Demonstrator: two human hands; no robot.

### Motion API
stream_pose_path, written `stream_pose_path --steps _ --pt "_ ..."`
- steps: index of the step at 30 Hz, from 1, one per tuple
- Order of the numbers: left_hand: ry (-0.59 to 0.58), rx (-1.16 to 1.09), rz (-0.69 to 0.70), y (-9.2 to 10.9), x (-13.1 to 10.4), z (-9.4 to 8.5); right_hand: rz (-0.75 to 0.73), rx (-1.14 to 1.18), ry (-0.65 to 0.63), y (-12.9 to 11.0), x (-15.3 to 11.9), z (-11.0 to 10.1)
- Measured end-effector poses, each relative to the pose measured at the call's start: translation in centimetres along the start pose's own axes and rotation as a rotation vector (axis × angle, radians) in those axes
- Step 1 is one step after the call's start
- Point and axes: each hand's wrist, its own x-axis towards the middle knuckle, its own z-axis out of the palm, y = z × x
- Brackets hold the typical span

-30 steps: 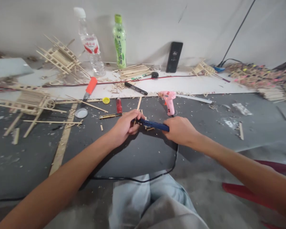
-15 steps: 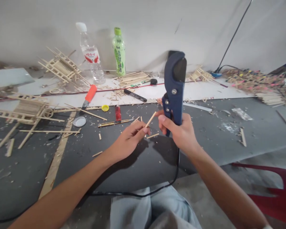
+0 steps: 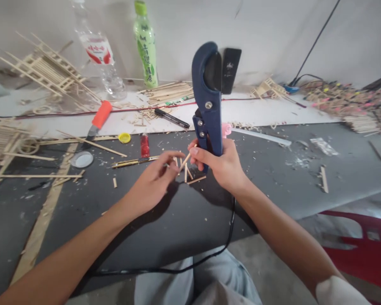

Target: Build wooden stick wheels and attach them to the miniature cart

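My right hand [image 3: 224, 165] is wrapped round the blue handles of a pipe cutter [image 3: 208, 110], held upright with its hooked jaw at the top. Its thumb and index finger also pinch the upper end of a short, thin wooden stick [image 3: 187, 159]. At the stick's lower end is my left hand [image 3: 158, 178], thumb and index finger apart; whether the thumb still touches it is hard to see. Several cut stick pieces [image 3: 197, 180] lie on the dark table [image 3: 184, 224] just beyond and below the fingers.
A craft knife [image 3: 135, 162], red container [image 3: 144, 145], yellow cap [image 3: 124, 137] and orange-handled scraper [image 3: 101, 115] lie left. Behind are a marker [image 3: 172, 118], stick bundle [image 3: 169, 93], green bottle [image 3: 146, 46] and clear bottle [image 3: 100, 55]. Wooden models [image 3: 47, 70] stand far left. A black cable [image 3: 230, 228] crosses the table's front edge.
My right thumb and index finger have closed on the stick's upper end, and my left fingers have loosened from its lower part. The view has shifted, and a dark block behind the cutter shows more.
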Motion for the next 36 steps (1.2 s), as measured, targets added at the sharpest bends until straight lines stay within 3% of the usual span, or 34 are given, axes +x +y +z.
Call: stream_pose_path --steps 2,4,10,13,20,25,32,36 --pt "0.151 -0.125 -0.026 -0.4 0.4 -0.3 -0.044 -0.015 0.023 0.0 0.0 0.0" --pt "0.227 -0.189 -0.026 -0.5 0.9 -0.6 -0.068 -0.032 0.019 0.1 -0.1 -0.1" --pt "0.219 -0.095 0.026 -0.5 1.1 -1.2 -0.081 -0.092 -0.025 0.8 -0.1 0.1" --pt "0.266 0.009 0.073 -0.6 0.8 -1.5 -0.078 -0.100 -0.030 1.0 0.0 0.3" --pt "0.395 -0.049 0.074 -0.5 0.8 -1.7 -0.093 -0.162 -0.068 1.1 0.0 0.3" --pt "0.368 -0.060 0.018 -0.1 1.0 -1.5 -0.089 -0.199 -0.057 1.4 0.1 0.4" --pt "0.312 0.128 0.016 0.1 0.5 -1.3 -0.085 -0.268 -0.073 1.4 0.2 0.4" --pt "0.223 0.133 0.001 0.3 0.4 -1.0 -0.102 -0.325 -0.091 1.6 0.1 0.3"
